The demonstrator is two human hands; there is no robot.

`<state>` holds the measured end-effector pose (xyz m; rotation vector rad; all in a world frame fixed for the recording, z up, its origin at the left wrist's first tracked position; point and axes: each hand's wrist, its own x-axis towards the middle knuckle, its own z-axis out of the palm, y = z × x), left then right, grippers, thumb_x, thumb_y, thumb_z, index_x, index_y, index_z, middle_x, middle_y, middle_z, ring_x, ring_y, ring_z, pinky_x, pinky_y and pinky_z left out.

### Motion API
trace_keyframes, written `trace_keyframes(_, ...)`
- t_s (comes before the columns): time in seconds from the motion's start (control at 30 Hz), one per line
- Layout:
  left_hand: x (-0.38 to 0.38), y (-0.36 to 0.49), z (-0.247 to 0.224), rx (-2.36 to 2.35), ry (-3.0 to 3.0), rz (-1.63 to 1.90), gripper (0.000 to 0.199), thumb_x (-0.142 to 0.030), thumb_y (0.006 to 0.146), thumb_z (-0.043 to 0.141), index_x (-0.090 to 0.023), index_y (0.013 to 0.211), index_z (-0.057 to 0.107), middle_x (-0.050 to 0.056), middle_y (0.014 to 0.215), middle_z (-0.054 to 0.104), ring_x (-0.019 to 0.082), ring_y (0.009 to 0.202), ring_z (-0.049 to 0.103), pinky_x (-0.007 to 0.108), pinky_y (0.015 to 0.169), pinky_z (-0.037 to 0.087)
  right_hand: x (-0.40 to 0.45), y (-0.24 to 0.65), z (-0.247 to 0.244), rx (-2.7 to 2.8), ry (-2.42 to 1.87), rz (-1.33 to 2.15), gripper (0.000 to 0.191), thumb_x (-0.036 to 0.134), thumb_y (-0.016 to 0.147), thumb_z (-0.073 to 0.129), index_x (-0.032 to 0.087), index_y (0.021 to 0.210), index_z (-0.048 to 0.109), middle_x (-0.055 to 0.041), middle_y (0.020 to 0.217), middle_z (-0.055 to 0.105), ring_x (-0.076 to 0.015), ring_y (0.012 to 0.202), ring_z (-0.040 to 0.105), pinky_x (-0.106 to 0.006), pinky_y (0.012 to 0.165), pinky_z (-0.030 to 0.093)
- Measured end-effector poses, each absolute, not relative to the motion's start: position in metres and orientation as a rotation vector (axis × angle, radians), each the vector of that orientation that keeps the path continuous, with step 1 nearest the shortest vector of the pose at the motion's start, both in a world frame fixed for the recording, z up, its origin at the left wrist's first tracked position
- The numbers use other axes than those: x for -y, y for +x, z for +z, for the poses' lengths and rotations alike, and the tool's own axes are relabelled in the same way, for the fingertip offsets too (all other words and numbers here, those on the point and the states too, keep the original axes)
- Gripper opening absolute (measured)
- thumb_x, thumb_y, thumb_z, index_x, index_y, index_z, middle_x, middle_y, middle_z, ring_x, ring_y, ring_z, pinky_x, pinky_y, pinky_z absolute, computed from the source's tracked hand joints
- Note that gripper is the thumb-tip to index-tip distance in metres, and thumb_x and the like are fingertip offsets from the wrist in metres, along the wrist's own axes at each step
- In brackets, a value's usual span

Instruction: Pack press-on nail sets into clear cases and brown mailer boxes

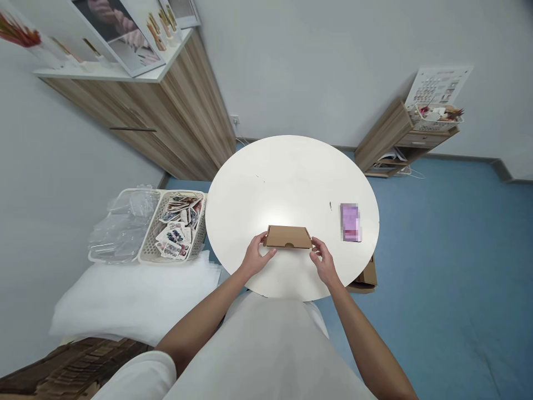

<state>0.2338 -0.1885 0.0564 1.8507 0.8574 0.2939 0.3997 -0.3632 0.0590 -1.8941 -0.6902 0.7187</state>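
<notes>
A small flat brown cardboard box (pixel 288 237) is at the near middle of the white round table, its lid down and a half-round notch at its front edge. My left hand (pixel 255 256) grips the box's left end, fingers at its side and thumb along the near side. At the opposite end, my right hand (pixel 323 261) has curled fingers against the right edge of the box. Whether the box rests on the tabletop or is slightly raised, I cannot tell.
The white table (pixel 287 166) carries a blurred purple item (pixel 351 222) at right. Left of it, a white basket (pixel 144 250) holds printed cards, beside clear plastic packaging (pixel 120 228) and white sheets (pixel 137 294). An open carton (pixel 367 278) stands below right; a wooden cabinet (pixel 200 105) stands behind.
</notes>
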Motion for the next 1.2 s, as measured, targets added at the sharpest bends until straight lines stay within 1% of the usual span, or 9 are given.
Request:
trace_keyframes(0.13,0.183,0.244,0.060,-0.900,1.861,0.207,0.062,-0.042,0.071,0.056,-0.026,0.127,0.033,0.006,0.105,0.048,0.018,0.096,0.049,0.033,0.082,0.041,0.357,0.408,0.064,0.684,-1.918,0.743,0.054,0.047,0.073,0.050,0.025,0.121,0.041,-0.0073,0.115,0.051,-0.0196,0.090,0.050,-0.039,0.080,0.040)
trace_keyframes(0.27,0.179,0.252,0.057,-0.942,1.878,0.191,0.049,-0.039,0.080,0.044,-0.025,0.126,0.037,0.006,0.099,0.047,0.016,0.090,0.050,0.030,0.074,0.043,0.350,0.411,0.064,0.648,-1.957,0.713,0.051,0.047,0.073,0.049,0.025,0.119,0.043,-0.0077,0.114,0.052,-0.0208,0.093,0.050,-0.040,0.081,0.040)
trace_keyframes(0.37,0.177,0.255,0.055,-0.960,1.946,0.220,0.045,-0.036,0.081,0.043,-0.024,0.125,0.040,0.006,0.097,0.045,0.015,0.084,0.050,0.029,0.070,0.043,0.345,0.412,0.066,0.636,-1.978,0.676,0.045,0.048,0.074,0.047,0.025,0.114,0.048,-0.0072,0.112,0.052,-0.0210,0.096,0.050,-0.039,0.082,0.041)
trace_keyframes(0.5,0.177,0.254,0.056,-0.949,2.036,0.248,0.045,-0.032,0.079,0.046,-0.023,0.123,0.042,0.004,0.087,0.045,0.014,0.074,0.048,0.029,0.068,0.044,0.341,0.412,0.070,0.614,-1.986,0.659,0.044,0.048,0.074,0.048,0.022,0.109,0.052,-0.0078,0.101,0.055,-0.0196,0.087,0.052,-0.037,0.077,0.044)
trace_keyframes(0.6,0.178,0.252,0.058,-0.910,2.071,0.279,0.045,-0.030,0.079,0.046,-0.022,0.123,0.041,0.003,0.084,0.046,0.015,0.074,0.048,0.029,0.069,0.043,0.340,0.410,0.070,0.577,-1.951,0.673,0.046,0.048,0.073,0.049,0.021,0.111,0.051,-0.0083,0.098,0.056,-0.0189,0.082,0.053,-0.036,0.073,0.046)
trace_keyframes(0.77,0.180,0.247,0.062,-0.861,2.107,0.294,0.048,-0.026,0.078,0.047,-0.025,0.125,0.037,0.003,0.086,0.049,0.015,0.075,0.049,0.031,0.073,0.043,0.344,0.402,0.073,0.590,-1.964,0.671,0.049,0.045,0.073,0.050,0.022,0.116,0.047,-0.0062,0.095,0.056,-0.0170,0.076,0.054,-0.035,0.070,0.046)
trace_keyframes(0.87,0.180,0.243,0.066,-0.819,2.125,0.316,0.050,-0.024,0.078,0.046,-0.026,0.126,0.034,0.003,0.091,0.050,0.015,0.077,0.049,0.032,0.075,0.043,0.347,0.398,0.074,0.653,-2.001,0.631,0.049,0.044,0.074,0.049,0.024,0.119,0.044,-0.0059,0.097,0.055,-0.0175,0.078,0.053,-0.035,0.070,0.046)
trace_keyframes(1.03,0.180,0.236,0.070,-0.764,2.113,0.277,0.048,-0.032,0.078,0.048,-0.027,0.124,0.038,0.005,0.097,0.049,0.016,0.080,0.051,0.031,0.072,0.045,0.351,0.394,0.071,0.767,-2.066,0.534,0.050,0.042,0.074,0.049,0.025,0.121,0.043,-0.0064,0.099,0.053,-0.0183,0.083,0.053,-0.038,0.079,0.043)
trace_keyframes(1.2,0.181,0.231,0.071,-0.797,1.923,0.252,0.043,-0.040,0.078,0.046,-0.026,0.118,0.045,0.006,0.104,0.048,0.015,0.083,0.053,0.029,0.071,0.045,0.356,0.387,0.070,0.678,-2.025,0.630,0.051,0.046,0.076,0.046,0.027,0.123,0.040,-0.0068,0.109,0.051,-0.0187,0.087,0.054,-0.037,0.078,0.044)
